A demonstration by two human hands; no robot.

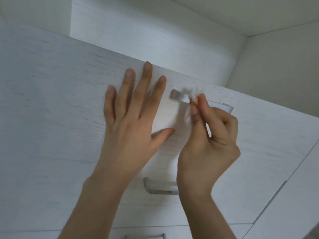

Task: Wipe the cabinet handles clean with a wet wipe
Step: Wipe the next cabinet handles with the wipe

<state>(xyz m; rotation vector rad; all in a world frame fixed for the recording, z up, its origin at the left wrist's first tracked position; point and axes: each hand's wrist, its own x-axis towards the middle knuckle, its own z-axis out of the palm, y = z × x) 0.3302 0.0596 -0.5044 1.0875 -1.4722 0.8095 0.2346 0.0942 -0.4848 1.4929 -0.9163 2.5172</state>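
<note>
A silver bar handle sits on the top white cabinet drawer front. My right hand pinches a small crumpled white wet wipe against the middle of that handle, hiding part of it. My left hand lies flat on the drawer front just left of the handle, fingers spread. A second handle sits lower, partly hidden behind my right wrist. The top of a third handle shows at the bottom edge.
An open white recess lies above the drawers. A side wall stands at the right. Another cabinet panel with a vertical edge strip runs along the lower right.
</note>
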